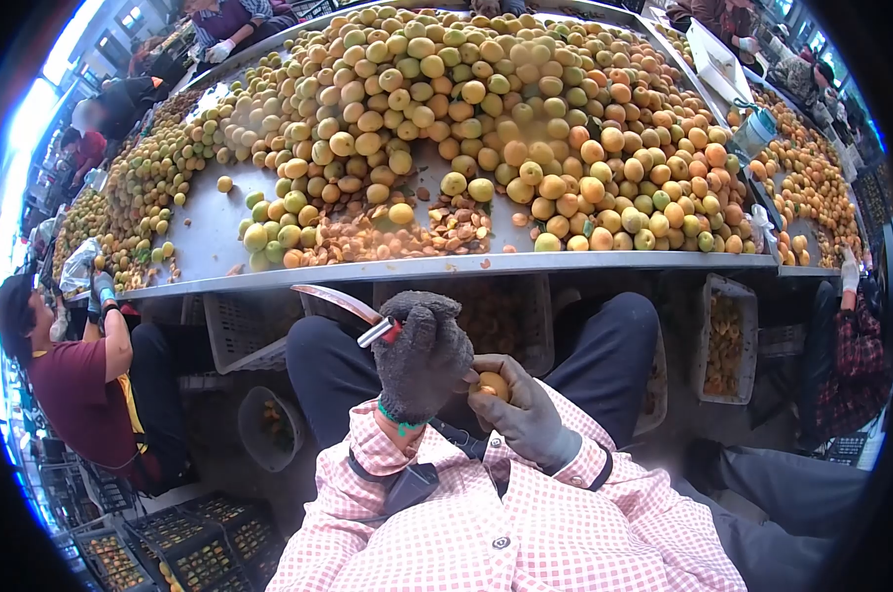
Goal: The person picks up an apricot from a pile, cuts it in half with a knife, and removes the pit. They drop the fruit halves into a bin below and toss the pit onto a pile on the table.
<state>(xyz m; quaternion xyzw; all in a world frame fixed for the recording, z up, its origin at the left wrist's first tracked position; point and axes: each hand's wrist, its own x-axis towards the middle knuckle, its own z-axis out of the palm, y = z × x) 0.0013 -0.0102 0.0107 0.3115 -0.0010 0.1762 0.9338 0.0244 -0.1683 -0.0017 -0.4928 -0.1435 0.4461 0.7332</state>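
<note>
My left hand [422, 355], in a dark knitted glove, is closed around a knife [340, 302]. Its curved blade points up and to the left, away from the fruit, and part of the handle is hidden in my fingers. Beside it, my right hand [533, 414] in a grey glove grips an apricot [493, 386] between thumb and fingers. The fingertips of both hands meet close to this fruit, above my lap. Whether my left fingers touch the apricot I cannot tell.
A metal table [486, 263] heaped with apricots [417, 89] stands before me, with brown pits [456, 227] near its front edge. Below are a white crate [254, 331], a bucket [269, 429] and a crate of fruit pieces [725, 340]. Co-workers sit left [81, 385] and right [856, 365].
</note>
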